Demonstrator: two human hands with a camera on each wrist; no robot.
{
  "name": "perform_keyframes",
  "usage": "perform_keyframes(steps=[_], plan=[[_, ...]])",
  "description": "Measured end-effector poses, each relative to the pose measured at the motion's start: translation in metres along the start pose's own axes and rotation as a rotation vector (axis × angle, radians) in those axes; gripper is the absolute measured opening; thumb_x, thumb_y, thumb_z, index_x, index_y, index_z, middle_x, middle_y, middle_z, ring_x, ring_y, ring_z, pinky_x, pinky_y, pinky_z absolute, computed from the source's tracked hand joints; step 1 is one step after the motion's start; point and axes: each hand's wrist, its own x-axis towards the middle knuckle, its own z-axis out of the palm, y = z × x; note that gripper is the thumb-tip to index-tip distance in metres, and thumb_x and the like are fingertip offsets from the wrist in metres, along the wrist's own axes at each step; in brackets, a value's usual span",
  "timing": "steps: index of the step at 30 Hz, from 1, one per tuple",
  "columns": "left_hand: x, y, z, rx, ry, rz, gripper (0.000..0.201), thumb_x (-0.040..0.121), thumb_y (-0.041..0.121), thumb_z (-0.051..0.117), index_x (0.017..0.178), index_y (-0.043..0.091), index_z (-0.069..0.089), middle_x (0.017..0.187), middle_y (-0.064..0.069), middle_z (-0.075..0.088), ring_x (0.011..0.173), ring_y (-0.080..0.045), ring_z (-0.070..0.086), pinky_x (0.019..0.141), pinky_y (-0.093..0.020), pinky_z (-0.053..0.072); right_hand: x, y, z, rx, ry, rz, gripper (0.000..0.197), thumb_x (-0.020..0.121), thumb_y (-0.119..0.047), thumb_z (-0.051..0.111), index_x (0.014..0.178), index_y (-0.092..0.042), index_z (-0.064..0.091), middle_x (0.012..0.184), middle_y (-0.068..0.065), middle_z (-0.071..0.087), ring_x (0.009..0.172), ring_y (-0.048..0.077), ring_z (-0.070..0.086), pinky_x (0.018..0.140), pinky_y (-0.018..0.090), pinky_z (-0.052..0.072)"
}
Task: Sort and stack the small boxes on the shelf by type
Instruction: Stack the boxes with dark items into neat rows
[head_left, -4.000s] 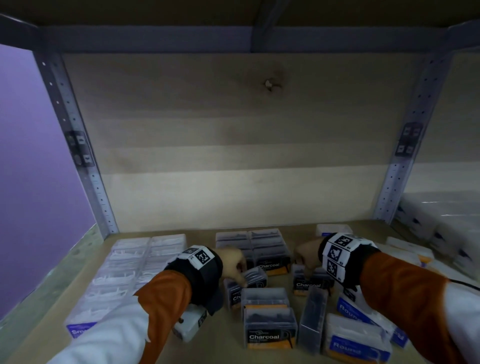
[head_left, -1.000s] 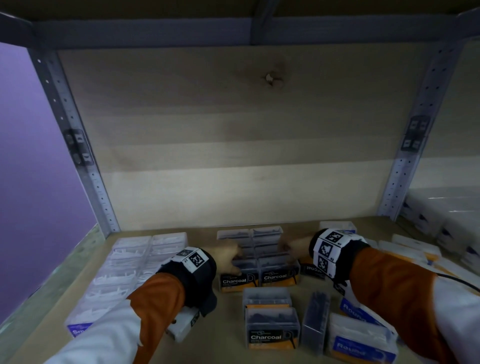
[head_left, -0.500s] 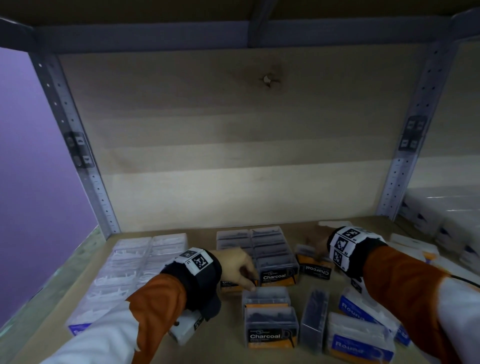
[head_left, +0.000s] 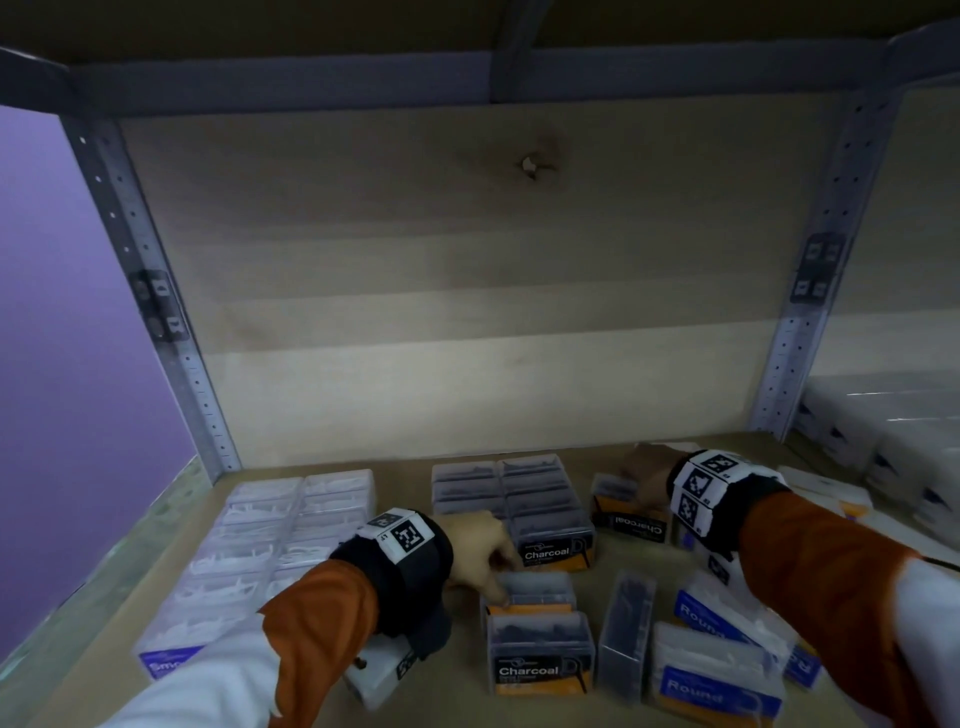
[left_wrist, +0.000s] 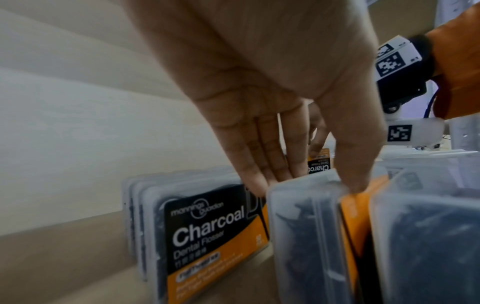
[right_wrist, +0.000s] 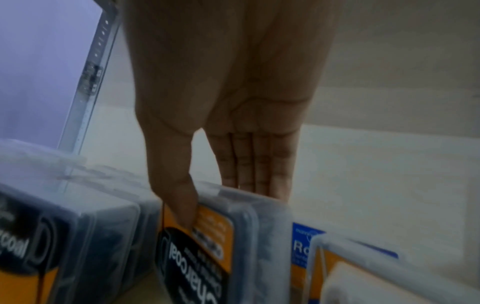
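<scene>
Dark Charcoal floss boxes (head_left: 514, 499) stand in two rows at the middle of the shelf, seen close in the left wrist view (left_wrist: 207, 236). Just in front of them my left hand (head_left: 483, 545) pinches the top of a loose Charcoal box (head_left: 535, 590). The left wrist view has the left hand (left_wrist: 306, 183) with thumb on the near face and fingers on the far face of this box (left_wrist: 306, 236). To the right, my right hand (head_left: 641, 478) (right_wrist: 223, 205) pinches an upside-down Charcoal box (head_left: 631, 519) (right_wrist: 207, 257), thumb on its label.
Two rows of white boxes (head_left: 270, 535) fill the left of the shelf. At the front lie another Charcoal box (head_left: 540, 654), a box on its edge (head_left: 626, 629) and blue-labelled Round boxes (head_left: 717, 670). A white box (head_left: 379, 675) sits under my left forearm. More white packs (head_left: 893, 441) stand at far right.
Both hands have left the Charcoal rows. My left hand drew back onto the loose box in front, and my right hand shifted right onto the upside-down box.
</scene>
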Motion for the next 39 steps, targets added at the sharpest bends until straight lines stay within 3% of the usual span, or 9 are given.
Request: perform_keyframes(steps=[3,5,7,12,17,23,27,32,39], plan=[[-0.003,0.001,-0.001,0.034,0.002,-0.021,0.042,0.083,0.025,0.067,0.120,0.007,0.061,0.111,-0.016,0.065,0.082,-0.019,0.052,0.070,-0.029,0.040,-0.023,0.000,-0.020,0.036,0.002,0.028,0.017,0.092,-0.021,0.054,0.083,-0.007,0.057,0.073,0.007,0.047,0.059,0.016,0.039,0.065,0.029,0.035],[-0.006,0.000,-0.001,0.059,-0.004,-0.053,0.043,0.082,0.025,0.068,0.119,0.005,0.060,0.111,-0.016,0.064,0.083,-0.018,0.050,0.071,-0.032,0.041,-0.036,0.003,-0.030,0.065,-0.004,0.025,0.032,0.092,-0.022,0.055,0.117,-0.002,0.057,0.105,0.018,0.059,0.077,0.019,0.042,0.071,0.028,0.034],[-0.011,-0.002,-0.001,0.080,-0.007,-0.082,0.042,0.082,0.025,0.068,0.117,0.004,0.059,0.107,-0.016,0.064,0.083,-0.019,0.049,0.071,-0.032,0.041,-0.050,0.004,-0.040,0.092,0.011,0.008,0.039,0.092,-0.023,0.056,0.126,-0.003,0.052,0.124,0.019,0.056,0.084,0.018,0.042,0.072,0.027,0.034],[-0.026,-0.009,-0.001,0.100,-0.005,-0.158,0.040,0.082,0.024,0.068,0.114,0.003,0.058,0.096,-0.011,0.057,0.081,-0.018,0.047,0.063,-0.029,0.037,-0.070,0.009,-0.047,0.131,0.076,-0.037,0.043,0.089,-0.027,0.060,0.127,-0.010,0.049,0.125,0.010,0.054,0.089,0.016,0.044,0.073,0.024,0.035],[-0.041,-0.016,0.002,0.095,-0.011,-0.228,0.046,0.081,0.026,0.070,0.120,0.005,0.056,0.113,-0.013,0.061,0.092,-0.024,0.056,0.081,-0.037,0.047,-0.075,0.007,-0.049,0.134,0.072,-0.097,0.047,0.087,-0.031,0.063,0.128,-0.012,0.048,0.121,0.007,0.054,0.089,0.015,0.044,0.071,0.023,0.036],[-0.052,-0.017,0.004,0.099,0.002,-0.285,0.047,0.081,0.023,0.068,0.122,0.005,0.055,0.101,-0.007,0.055,0.086,-0.015,0.047,0.064,-0.025,0.039,-0.081,-0.010,-0.047,0.098,0.133,-0.223,0.047,0.085,-0.028,0.065,0.127,-0.012,0.051,0.125,0.009,0.055,0.101,0.021,0.052,0.080,0.026,0.041],[-0.049,-0.012,0.003,0.104,0.013,-0.270,0.059,0.084,0.023,0.066,0.136,0.007,0.042,0.130,-0.013,0.054,0.110,-0.025,0.054,0.082,-0.030,0.043,-0.083,-0.028,-0.044,0.096,0.175,-0.296,0.051,0.084,-0.028,0.065,0.130,-0.011,0.051,0.126,0.008,0.053,0.111,0.022,0.052,0.082,0.024,0.040],[-0.036,0.004,0.008,0.115,0.080,-0.191,0.065,0.089,0.025,0.060,0.145,0.009,0.031,0.145,-0.012,0.041,0.131,-0.027,0.041,0.102,-0.032,0.037,-0.084,-0.048,-0.039,0.154,0.198,-0.375,0.047,0.082,-0.023,0.067,0.126,-0.010,0.055,0.122,0.008,0.058,0.107,0.022,0.055,0.082,0.026,0.044],[-0.028,0.019,0.008,0.189,0.031,-0.237,0.036,0.090,0.021,0.059,0.116,-0.004,0.057,0.113,-0.022,0.061,0.092,-0.027,0.056,0.075,-0.038,0.044,-0.081,-0.057,-0.025,0.106,0.151,-0.375,0.043,0.082,-0.024,0.067,0.121,-0.008,0.058,0.117,0.012,0.062,0.104,0.025,0.058,0.071,0.023,0.037]])
